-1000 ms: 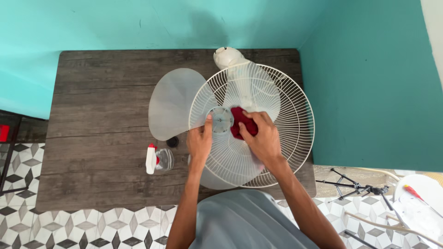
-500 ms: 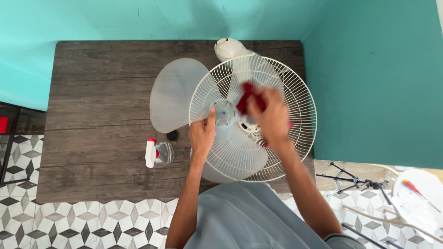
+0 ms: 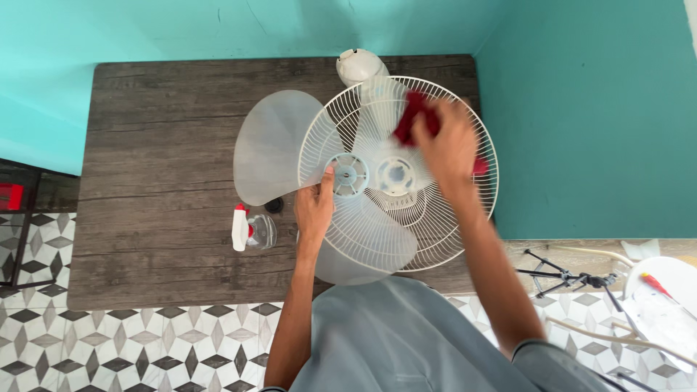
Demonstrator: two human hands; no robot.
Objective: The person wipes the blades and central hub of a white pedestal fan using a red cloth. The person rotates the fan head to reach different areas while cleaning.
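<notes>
A round white wire fan grille (image 3: 465,207) lies on the dark wooden table (image 3: 160,160), over a translucent white three-blade fan propeller (image 3: 279,149). My left hand (image 3: 316,210) rests on the grille's lower left part, with its thumb near the grey blade hub (image 3: 347,174). Held in my right hand (image 3: 449,141) is a red cloth (image 3: 412,112), pressed on the grille's upper right part. The hand is blurred.
A clear spray bottle with a white and red head (image 3: 250,231) lies left of my left hand, beside a small black cap (image 3: 274,205). A white fan motor housing (image 3: 359,67) sits at the table's far edge. Teal walls stand behind and to the right. A black tripod (image 3: 566,279) lies on the patterned floor.
My right hand has swept the red cloth from near the grille's centre up to its upper right part. My left hand has stayed on the grille.
</notes>
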